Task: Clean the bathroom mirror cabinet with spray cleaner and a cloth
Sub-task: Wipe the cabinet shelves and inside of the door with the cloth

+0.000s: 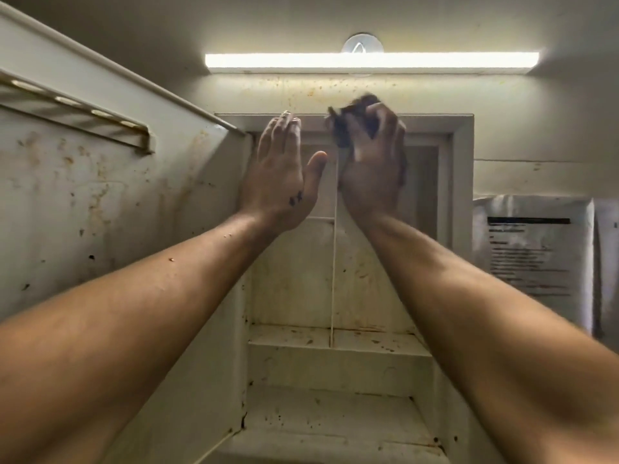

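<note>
Both forearms reach up and away from the camera toward the open mirror cabinet [464,135]; below them, nearest the viewer, the lower shelves [338,341] are spotted with rust and dark specks, so that part looks not yet wiped.

Further up, the left hand [279,169] lies flat near the upper left corner of the cabinet opening, its fingers [278,132] straight and pressed together and the thumb held apart; it carries nothing, and it is probably there to steady the body or brace against the frame, though contact cannot be confirmed. Just beside it, the right hand [371,169] has its fingers curled round a dark cloth [355,112], bunched into a wad so that pressure falls on a small patch; the cloth sits at the top edge of the frame, which suggests the wiping is being done from the top down, so that loosened dirt falls onto parts yet to be cleaned.

To the left, the cabinet door [100,195] stands swung open, its stained inner face and small rail [83,112] exposed for cleaning. No spray cleaner is in view.

Beyond, the wall [301,92] above the frame is flecked with brown; a lit light strip [368,60] runs across it; a printed notice [532,256] hangs to the right.
</note>
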